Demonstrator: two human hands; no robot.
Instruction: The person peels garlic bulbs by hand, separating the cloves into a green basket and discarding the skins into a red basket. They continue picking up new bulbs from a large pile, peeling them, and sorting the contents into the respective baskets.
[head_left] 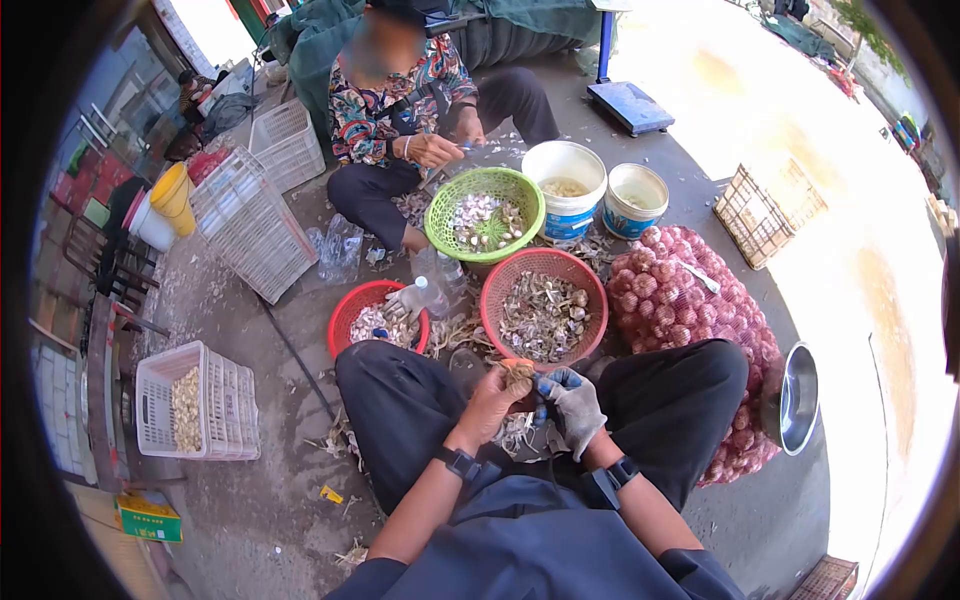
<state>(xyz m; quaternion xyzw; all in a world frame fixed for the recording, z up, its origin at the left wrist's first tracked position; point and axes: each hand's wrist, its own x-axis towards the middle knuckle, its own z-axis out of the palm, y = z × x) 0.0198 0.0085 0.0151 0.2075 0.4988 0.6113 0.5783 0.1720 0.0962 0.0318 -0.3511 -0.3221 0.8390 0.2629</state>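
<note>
The left hand (489, 400) pinches papery garlic (519, 373); the gloved right hand (573, 408) curls at its four o'clock, hold unclear.

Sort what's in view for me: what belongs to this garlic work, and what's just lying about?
Likely part of the job:
- mesh sack of bulbs
- larger red basket
- smaller red basket
- green basket
- white crate of cloves

Seemingly just lying about:
- yellow bucket
- yellow scrap
- green-and-yellow box
</note>
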